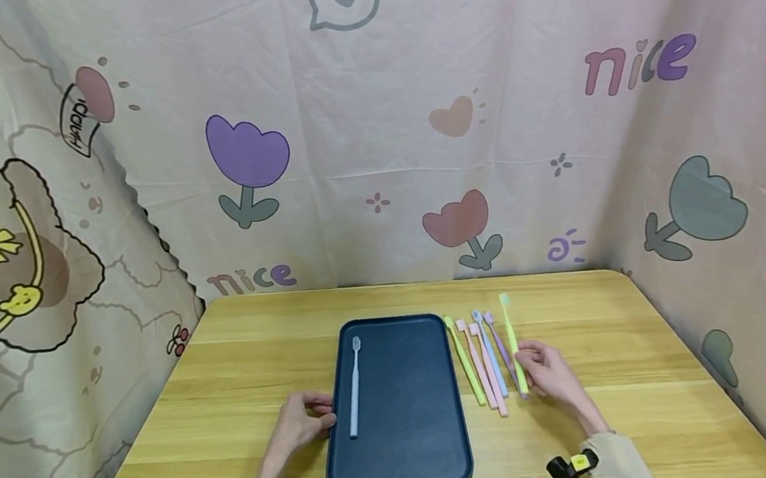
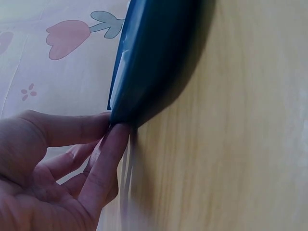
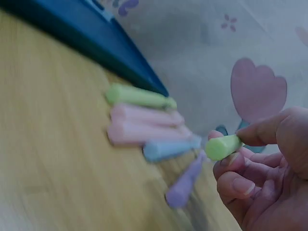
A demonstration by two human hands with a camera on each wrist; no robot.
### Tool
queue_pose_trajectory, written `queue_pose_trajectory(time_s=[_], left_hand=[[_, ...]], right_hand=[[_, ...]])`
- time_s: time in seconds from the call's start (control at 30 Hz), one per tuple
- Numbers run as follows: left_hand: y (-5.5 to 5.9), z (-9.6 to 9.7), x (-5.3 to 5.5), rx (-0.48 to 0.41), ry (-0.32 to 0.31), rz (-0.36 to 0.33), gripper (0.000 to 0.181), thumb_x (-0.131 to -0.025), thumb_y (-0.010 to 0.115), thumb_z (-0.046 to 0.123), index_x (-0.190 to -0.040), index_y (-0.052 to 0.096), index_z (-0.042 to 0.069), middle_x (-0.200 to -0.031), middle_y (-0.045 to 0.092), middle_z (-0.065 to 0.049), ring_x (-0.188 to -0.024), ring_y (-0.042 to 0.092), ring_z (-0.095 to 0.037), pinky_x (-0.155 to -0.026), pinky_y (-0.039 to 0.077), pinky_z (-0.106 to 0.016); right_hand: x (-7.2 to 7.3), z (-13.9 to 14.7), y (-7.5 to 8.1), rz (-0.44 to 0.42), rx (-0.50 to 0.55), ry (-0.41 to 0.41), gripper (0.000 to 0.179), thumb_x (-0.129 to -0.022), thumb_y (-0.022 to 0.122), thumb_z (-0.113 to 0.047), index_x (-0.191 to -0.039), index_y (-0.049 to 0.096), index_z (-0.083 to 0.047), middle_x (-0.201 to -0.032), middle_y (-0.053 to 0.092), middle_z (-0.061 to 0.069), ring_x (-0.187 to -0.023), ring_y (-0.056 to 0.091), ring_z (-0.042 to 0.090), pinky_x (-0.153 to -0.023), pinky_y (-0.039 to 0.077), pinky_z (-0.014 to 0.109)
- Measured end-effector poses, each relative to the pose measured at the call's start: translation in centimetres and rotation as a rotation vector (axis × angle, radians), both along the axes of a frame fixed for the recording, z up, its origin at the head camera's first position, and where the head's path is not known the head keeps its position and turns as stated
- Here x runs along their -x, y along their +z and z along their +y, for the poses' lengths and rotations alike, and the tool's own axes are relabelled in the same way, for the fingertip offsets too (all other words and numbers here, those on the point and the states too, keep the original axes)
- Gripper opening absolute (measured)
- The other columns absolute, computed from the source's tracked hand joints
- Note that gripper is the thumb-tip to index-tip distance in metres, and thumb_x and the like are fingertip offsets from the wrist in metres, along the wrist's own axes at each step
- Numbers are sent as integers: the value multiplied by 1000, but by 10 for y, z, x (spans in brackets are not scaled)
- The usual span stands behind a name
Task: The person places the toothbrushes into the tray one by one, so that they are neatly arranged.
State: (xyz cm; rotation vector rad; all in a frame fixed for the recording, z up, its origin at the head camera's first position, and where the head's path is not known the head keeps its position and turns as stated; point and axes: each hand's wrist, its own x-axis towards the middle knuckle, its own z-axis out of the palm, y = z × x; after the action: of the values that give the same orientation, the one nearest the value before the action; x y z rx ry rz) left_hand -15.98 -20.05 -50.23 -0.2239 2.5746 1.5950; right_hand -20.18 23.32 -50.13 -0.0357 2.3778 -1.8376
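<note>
A dark blue tray (image 1: 413,454) lies on the table with one light blue toothbrush (image 1: 354,394) along its left side. At the tray's left rim, my left hand (image 1: 304,420) pinches the edge between thumb and fingers; the left wrist view shows fingertips (image 2: 120,132) at the tray's corner. My right hand (image 1: 547,370) holds a yellow-green toothbrush (image 1: 511,334) by its handle, bristle head pointing away. That handle's end (image 3: 222,147) sits between thumb and fingers, raised over the table in the right wrist view. Just left of this hand lies a purple toothbrush (image 1: 502,347).
Between tray and right hand, more toothbrushes lie side by side: a green one (image 1: 464,359), two pink ones (image 1: 478,365) and a blue one (image 1: 492,356). The wooden table (image 1: 228,364) backs onto a printed curtain (image 1: 372,139).
</note>
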Motion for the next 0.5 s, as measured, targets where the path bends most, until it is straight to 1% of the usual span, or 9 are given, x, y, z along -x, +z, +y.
queue_pose_trajectory(time_s=[0.07, 0.17, 0.23, 0.4, 0.5], left_hand=[[0, 0, 0, -2, -6, 2, 24, -79, 71, -13, -104, 69, -12, -89, 70, -16, -74, 68, -19, -63, 64, -35], [0, 0, 0, -5, -6, 1, 25, -79, 71, -13, -104, 69, -12, -89, 70, -16, -74, 68, -19, -63, 64, -35], [0, 0, 0, -2, -5, 1, 24, -79, 72, -13, -103, 69, -12, -89, 70, -15, -75, 68, -19, -63, 64, -36], [-1, 0, 1, 9, 1, 8, 24, -78, 72, -13, -102, 69, -11, -88, 71, -14, -74, 68, -20, -63, 64, -36], [0, 0, 0, 7, 0, 13, 24, -78, 72, -13, -102, 69, -11, -87, 71, -13, -74, 68, -19, -63, 64, -35]], right_hand=[[-1, -6, 3, -18, 31, 25, 45, -103, 49, -6, -140, 37, 15, -97, 70, 13, -46, 39, 1, -40, 33, 15], [-2, -16, 7, -38, 62, 50, 50, -100, 52, -6, -143, 35, 13, -103, 67, 12, -47, 39, 1, -42, 35, 17], [-2, -23, 9, -43, 78, 61, 50, -99, 54, -5, -143, 36, 13, -102, 65, 11, -46, 39, 2, -42, 35, 17], [-3, -38, 14, -47, 112, 97, 51, -97, 57, -4, -141, 38, 14, -95, 63, 5, -46, 38, 2, -40, 29, 16], [-4, -47, 15, -36, 132, 133, 46, -98, 57, -6, -135, 41, 15, -89, 64, 0, -47, 38, 1, -41, 28, 15]])
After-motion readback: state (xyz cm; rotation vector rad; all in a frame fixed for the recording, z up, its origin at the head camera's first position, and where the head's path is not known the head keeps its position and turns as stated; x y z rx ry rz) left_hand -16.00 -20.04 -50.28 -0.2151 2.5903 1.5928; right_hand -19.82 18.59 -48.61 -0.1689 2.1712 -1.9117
